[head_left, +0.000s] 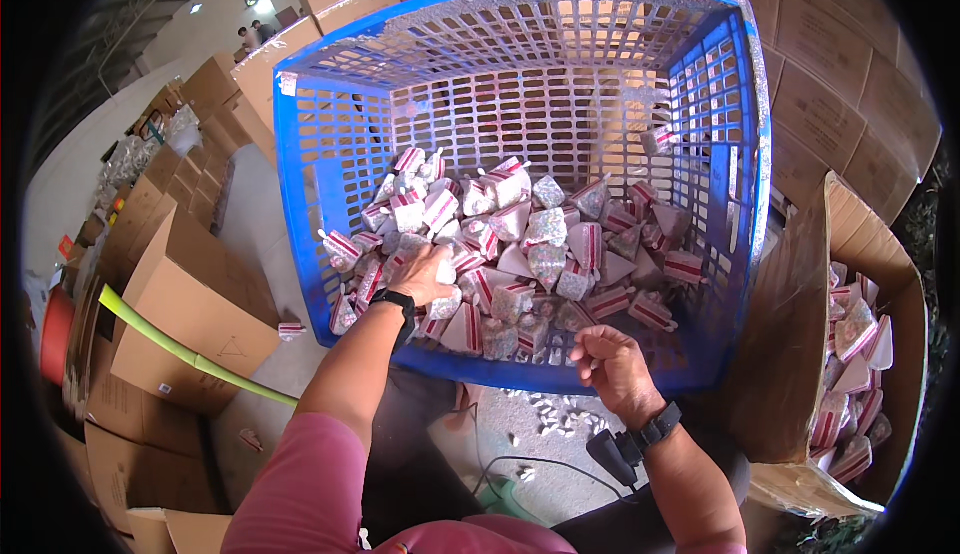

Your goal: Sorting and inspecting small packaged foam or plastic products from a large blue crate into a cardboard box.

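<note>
A big blue plastic basket stands before me, tilted so that the pieces gather at its near side. In it lies a heap of cake-slice ornaments, white and glittery with red stripes. At the left of the heap my left hand reaches in, its fingers closed round a white, glittery cake-slice ornament. Over the basket's near rim my right hand is raised with curled fingers. Something small and whitish shows at its fingertips, too small to name. Each wrist wears a black band.
An open carton with more cake-slice ornaments stands at the right. Stacked cardboard boxes rise behind, and more cartons fill the left. A yellow-green strip arches there. Small white bits and a black cable lie on the floor.
</note>
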`<action>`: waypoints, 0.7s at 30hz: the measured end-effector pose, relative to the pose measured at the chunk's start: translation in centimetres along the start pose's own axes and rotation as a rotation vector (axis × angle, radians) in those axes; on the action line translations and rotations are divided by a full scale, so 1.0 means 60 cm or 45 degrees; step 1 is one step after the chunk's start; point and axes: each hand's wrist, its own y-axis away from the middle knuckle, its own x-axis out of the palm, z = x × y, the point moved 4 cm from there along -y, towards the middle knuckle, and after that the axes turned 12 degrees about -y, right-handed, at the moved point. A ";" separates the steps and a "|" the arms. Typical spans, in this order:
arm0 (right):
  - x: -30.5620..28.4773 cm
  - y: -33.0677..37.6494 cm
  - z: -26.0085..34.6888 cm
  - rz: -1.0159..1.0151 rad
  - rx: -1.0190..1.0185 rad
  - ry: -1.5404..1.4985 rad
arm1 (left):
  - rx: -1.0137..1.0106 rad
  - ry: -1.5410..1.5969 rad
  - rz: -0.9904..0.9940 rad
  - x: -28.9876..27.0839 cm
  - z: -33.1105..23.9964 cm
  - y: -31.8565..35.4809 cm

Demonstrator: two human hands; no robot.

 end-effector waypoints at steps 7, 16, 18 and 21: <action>0.006 -0.002 -0.001 0.007 0.030 0.100 | -0.100 0.589 -0.467 -0.001 0.060 -0.007; 0.031 0.009 -0.006 0.131 -0.131 0.371 | 0.065 2.329 0.086 -0.086 -0.112 0.054; 0.043 0.020 -0.001 0.174 -0.185 0.225 | 0.287 2.380 0.212 -0.100 -0.165 0.076; 0.043 0.021 0.009 0.164 -0.250 0.167 | 0.278 2.251 0.228 -0.089 -0.213 0.096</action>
